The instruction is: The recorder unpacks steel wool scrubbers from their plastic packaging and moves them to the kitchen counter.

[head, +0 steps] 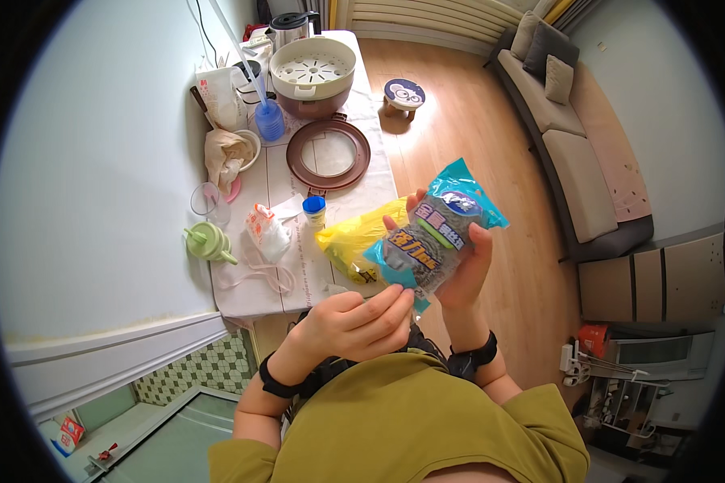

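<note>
A plastic pack of steel-wool scouring pads point(426, 241), clear in the middle with teal ends and printed writing, is held up before my chest. My right hand point(468, 271) cradles it from behind, thumb on the right edge and fingertips showing at the left. With its fingertips, my left hand point(362, 323) pinches the lower teal end. Just behind the pack, a yellow plastic bag point(356, 232) lies on the table's edge, partly hidden by the pack. A small tub with a blue lid point(314, 208) stands beside that bag.
The cloth-covered table point(260, 172) holds a steamer pot point(313, 72), its brown-rimmed lid point(328, 154), a blue hand pump point(270, 121), a green cup point(208, 241) and a white plastic bag point(269, 232). A low stool point(404, 93) and a sofa point(571, 145) stand beyond.
</note>
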{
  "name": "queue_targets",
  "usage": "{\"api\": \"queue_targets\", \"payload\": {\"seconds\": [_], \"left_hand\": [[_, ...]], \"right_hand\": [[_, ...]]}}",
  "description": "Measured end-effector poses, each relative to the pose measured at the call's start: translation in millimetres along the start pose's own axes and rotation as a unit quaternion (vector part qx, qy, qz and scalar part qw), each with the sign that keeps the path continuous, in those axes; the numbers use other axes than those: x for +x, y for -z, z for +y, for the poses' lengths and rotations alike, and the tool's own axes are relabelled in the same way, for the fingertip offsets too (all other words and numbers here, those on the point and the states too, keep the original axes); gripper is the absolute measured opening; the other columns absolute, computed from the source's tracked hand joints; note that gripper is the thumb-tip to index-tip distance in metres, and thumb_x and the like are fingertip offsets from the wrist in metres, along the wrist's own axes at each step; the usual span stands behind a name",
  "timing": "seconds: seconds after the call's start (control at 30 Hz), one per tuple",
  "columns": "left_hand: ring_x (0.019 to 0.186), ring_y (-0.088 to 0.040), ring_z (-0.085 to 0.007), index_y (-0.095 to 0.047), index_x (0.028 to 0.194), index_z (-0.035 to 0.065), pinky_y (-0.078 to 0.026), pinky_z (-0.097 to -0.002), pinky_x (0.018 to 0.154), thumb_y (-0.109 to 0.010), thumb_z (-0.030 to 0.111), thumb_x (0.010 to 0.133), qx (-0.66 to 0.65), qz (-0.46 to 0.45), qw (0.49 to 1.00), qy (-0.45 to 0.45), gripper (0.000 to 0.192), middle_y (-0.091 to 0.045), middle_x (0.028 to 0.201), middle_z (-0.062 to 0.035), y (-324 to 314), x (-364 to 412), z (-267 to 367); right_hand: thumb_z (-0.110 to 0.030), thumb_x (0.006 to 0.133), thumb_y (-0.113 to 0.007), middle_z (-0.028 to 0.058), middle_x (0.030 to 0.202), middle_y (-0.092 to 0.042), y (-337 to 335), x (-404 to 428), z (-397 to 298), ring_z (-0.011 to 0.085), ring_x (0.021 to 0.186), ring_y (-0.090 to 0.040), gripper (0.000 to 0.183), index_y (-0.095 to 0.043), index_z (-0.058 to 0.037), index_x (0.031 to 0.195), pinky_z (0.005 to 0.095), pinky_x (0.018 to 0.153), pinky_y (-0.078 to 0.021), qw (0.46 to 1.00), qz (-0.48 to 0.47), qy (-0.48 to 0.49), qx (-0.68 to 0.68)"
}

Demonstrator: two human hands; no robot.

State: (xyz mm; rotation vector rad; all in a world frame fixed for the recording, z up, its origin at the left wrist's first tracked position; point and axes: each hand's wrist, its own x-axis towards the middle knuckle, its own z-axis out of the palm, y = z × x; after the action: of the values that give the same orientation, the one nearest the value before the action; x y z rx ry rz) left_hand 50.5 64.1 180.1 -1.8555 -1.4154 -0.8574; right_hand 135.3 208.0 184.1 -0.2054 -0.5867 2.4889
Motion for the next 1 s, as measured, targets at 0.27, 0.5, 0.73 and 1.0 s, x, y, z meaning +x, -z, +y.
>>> {"api": "queue_targets", "payload": {"seconds": [0.27, 0.5, 0.73, 1.0], "left_hand": [[0.066, -0.057, -0.0115, -0.054, 0.084, 0.0099, -0.036, -0.02, 0.046, -0.065, 0.02, 0.076, -0.064, 0.069, 0.986, 0.137, 0.017, -0.057, 0.079, -0.0008, 3.5, -4.0, 0.1], [0.059, -0.049, -0.0085, -0.041, 0.102, 0.0026, -0.038, -0.0209, 0.05, -0.07, 0.018, 0.073, -0.414, 0.019, 0.733, 0.539, 0.044, -0.048, 0.071, -0.0021, -8.9, 0.7, -5.9], [0.069, -0.056, -0.0101, -0.052, 0.09, -0.0004, -0.045, -0.0231, 0.064, -0.055, 0.011, 0.086, -0.631, -0.064, 0.523, 0.569, 0.012, -0.053, 0.075, -0.0027, -9.0, -13.3, -9.1], [0.071, -0.059, -0.0167, -0.051, 0.086, -0.0013, -0.048, -0.0274, 0.065, -0.055, -0.001, 0.082, -0.706, 0.072, 0.501, 0.495, 0.005, -0.057, 0.078, -0.0087, -7.0, -14.4, -10.2]], "right_hand": [[-0.029, 0.071, -0.047, 0.0125, 0.128, -0.041, -5.8, -5.2, -5.8, 0.0255, 0.119, -0.039, 0.061, -0.037, 0.0003, 0.123, 0.0496, 0.103, -0.0262, 0.999, 0.001, 0.027, 0.019], [-0.023, 0.064, -0.05, 0.0131, 0.133, -0.034, -1.4, -9.0, -12.0, 0.0312, 0.124, -0.033, 0.071, -0.031, 0.0017, 0.128, 0.0487, 0.104, -0.0235, 0.997, -0.037, 0.05, -0.047], [-0.026, 0.061, -0.056, 0.0153, 0.129, -0.038, -10.5, -10.1, -19.0, 0.0305, 0.122, -0.036, 0.075, -0.031, -0.0009, 0.127, 0.0508, 0.104, -0.0242, 0.992, -0.071, 0.031, -0.098], [-0.018, 0.059, -0.053, 0.0157, 0.134, -0.033, -7.7, -4.8, -19.5, 0.0315, 0.125, -0.032, 0.078, -0.028, -0.0011, 0.13, 0.0529, 0.105, -0.0205, 0.997, -0.074, 0.033, -0.014]]}}
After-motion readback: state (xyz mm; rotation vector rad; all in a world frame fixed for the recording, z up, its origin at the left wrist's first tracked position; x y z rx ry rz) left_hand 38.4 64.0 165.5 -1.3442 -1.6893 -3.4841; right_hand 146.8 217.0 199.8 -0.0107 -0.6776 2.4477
